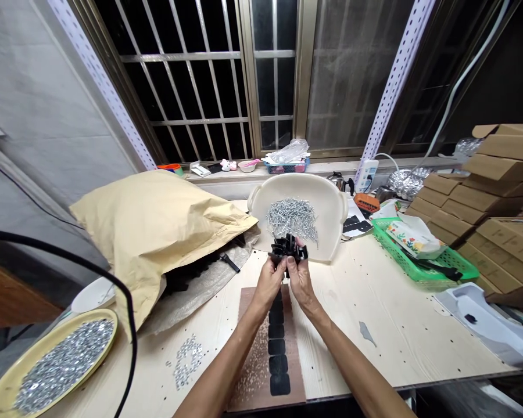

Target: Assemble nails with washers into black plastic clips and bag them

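Observation:
My left hand (271,280) and my right hand (300,280) are close together, thumbs side by side, closed around a bunch of black plastic parts (284,246). Their exact kind I cannot make out. Just beyond the hands, a white basin (326,203) holds a heap of silver screws or nails (290,216). Below my wrists lies a brown board (294,371) with a row of black rounded-square pads (278,346) down its middle. At the left, a large paper sack (157,220) lies with its mouth towards me, and dark parts (200,264) show inside.
A yellow tray (108,331) of metal washers (65,366) stands at the near left, with loose washers (188,361) on the table beside it. To the right are a green basket (451,261), a white plastic tray (488,325) and stacked cardboard boxes (501,244). A black cable (128,302) hangs in front.

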`<state>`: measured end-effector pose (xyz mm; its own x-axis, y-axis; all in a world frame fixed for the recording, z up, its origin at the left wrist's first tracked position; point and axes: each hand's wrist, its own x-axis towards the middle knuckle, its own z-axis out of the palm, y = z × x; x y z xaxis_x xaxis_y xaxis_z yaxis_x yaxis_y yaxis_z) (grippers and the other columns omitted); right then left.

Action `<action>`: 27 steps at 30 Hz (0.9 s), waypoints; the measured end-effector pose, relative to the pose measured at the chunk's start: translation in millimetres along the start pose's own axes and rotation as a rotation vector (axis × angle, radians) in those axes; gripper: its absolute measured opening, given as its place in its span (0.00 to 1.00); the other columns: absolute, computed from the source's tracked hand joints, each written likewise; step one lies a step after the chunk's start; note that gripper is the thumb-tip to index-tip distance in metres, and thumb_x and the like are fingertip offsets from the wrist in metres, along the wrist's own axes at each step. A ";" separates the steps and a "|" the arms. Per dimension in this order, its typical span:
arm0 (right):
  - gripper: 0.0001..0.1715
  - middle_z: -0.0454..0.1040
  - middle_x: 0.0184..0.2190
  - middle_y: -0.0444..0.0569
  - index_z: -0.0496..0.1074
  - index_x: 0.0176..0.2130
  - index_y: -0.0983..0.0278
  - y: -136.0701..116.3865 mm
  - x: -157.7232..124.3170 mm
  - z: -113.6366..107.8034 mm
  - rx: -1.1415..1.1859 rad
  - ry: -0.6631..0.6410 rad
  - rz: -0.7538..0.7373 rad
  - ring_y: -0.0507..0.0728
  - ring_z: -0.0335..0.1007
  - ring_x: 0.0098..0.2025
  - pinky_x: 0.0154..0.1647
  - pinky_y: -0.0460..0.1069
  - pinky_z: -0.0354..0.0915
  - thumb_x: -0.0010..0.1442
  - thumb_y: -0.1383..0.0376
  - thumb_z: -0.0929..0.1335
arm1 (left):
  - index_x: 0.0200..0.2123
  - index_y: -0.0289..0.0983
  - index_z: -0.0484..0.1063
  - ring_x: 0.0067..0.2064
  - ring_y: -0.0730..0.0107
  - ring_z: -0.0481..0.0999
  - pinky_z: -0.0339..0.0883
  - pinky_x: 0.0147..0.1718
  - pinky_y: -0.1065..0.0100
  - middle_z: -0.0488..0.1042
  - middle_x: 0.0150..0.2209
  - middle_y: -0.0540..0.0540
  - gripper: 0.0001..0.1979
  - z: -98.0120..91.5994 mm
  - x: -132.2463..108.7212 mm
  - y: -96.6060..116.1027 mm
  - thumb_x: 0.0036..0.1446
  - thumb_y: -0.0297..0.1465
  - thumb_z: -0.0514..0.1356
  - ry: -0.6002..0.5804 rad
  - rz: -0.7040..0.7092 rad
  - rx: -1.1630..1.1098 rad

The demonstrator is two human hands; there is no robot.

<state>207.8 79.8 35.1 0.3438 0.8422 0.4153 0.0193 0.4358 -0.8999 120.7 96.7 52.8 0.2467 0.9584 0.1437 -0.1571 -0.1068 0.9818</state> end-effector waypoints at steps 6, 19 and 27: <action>0.39 0.67 0.54 0.55 0.52 0.62 0.63 -14.0 1.5 0.4 0.062 0.110 0.023 0.59 0.60 0.58 0.58 0.56 0.57 0.58 0.48 0.63 | 0.46 0.37 0.70 0.48 0.62 0.70 0.62 0.46 0.68 0.73 0.45 0.44 0.20 9.1 -6.0 11.4 0.48 0.33 0.64 0.010 0.121 0.024; 0.28 0.66 0.56 0.48 0.65 0.56 0.58 -22.3 4.8 -9.5 0.129 -0.194 0.017 0.58 0.55 0.61 0.64 0.57 0.48 0.59 0.51 0.64 | 0.40 0.32 0.72 0.36 0.65 0.73 0.65 0.36 0.68 0.76 0.35 0.45 0.25 -6.2 7.3 -0.5 0.34 0.32 0.72 -0.004 -0.044 0.096; 0.32 0.67 0.55 0.51 0.63 0.57 0.62 -9.1 6.8 2.5 0.256 -0.024 0.126 0.58 0.61 0.58 0.62 0.56 0.52 0.60 0.47 0.61 | 0.43 0.32 0.74 0.41 0.61 0.75 0.64 0.46 0.61 0.77 0.38 0.41 0.25 4.2 4.2 6.9 0.39 0.35 0.70 -0.045 -0.219 -0.424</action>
<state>207.6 82.3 46.4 0.3060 0.9008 0.3082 -0.2609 0.3906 -0.8828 124.7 98.8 60.8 0.3576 0.9327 -0.0465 -0.4707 0.2230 0.8536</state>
